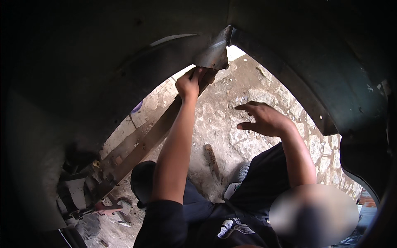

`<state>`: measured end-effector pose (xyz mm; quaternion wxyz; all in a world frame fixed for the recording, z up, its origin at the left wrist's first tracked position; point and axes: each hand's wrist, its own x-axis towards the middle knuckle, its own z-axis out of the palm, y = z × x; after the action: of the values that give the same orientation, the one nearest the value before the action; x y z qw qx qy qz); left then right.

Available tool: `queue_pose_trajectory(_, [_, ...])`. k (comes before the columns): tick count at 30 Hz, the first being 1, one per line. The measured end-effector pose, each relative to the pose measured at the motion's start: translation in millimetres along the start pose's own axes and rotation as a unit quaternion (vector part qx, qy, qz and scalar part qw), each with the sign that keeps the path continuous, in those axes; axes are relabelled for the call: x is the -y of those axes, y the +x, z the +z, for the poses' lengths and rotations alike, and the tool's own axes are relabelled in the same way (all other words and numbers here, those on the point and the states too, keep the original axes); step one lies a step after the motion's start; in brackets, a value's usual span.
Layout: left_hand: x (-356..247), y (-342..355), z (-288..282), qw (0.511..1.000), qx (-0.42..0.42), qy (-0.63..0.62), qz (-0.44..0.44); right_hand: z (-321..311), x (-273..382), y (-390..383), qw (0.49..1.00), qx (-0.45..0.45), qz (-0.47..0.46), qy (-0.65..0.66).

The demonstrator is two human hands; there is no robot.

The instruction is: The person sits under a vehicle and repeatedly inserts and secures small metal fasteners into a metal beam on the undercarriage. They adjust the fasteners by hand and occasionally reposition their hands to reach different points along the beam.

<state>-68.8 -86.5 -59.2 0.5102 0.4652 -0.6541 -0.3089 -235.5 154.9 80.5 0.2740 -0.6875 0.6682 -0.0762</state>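
My left hand [189, 86] is raised to the upper end of a long brown bar [153, 138]. Its fingers curl round the bar, with the thumb pointing up; part of the grip is hidden. Just above it, a bent grey metal flap [213, 54] hangs at the peak of a dark curved body panel [285, 68], close to my fingertips. My right hand [264, 119] hovers over the stony ground, fingers and thumb spread, holding nothing.
Dark panels arch round both sides. On the dirt and stone ground [215, 124] lies a rusty speckled strip [212, 159]. Dark mechanical parts [76, 194] and a pinkish piece [108, 208] sit at lower left. A blurred patch covers the lower right.
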Motion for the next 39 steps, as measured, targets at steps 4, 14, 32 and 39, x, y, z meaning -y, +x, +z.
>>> queue_pose_trajectory(4, [-28, -39, -14, 0.996, -0.067, 0.039, 0.051, 20, 1, -6, 1.0, 0.022, -0.015, -0.016])
queue_pose_trajectory(14, [-27, -155, -84, 0.988, 0.093, 0.095, -0.076, 75, -5, -17, 1.0, 0.027, -0.004, -0.008])
queue_pose_trajectory(32, [-59, -284, -47, 0.812, 0.036, -0.366, -0.453, 137, -14, 24, 0.88, 0.036, 0.09, 0.465])
queue_pose_trajectory(39, [-60, -300, -34, 0.78, 0.073, -0.395, -0.479, 160, -35, 20, 0.89, 0.032, 0.078, 0.448])
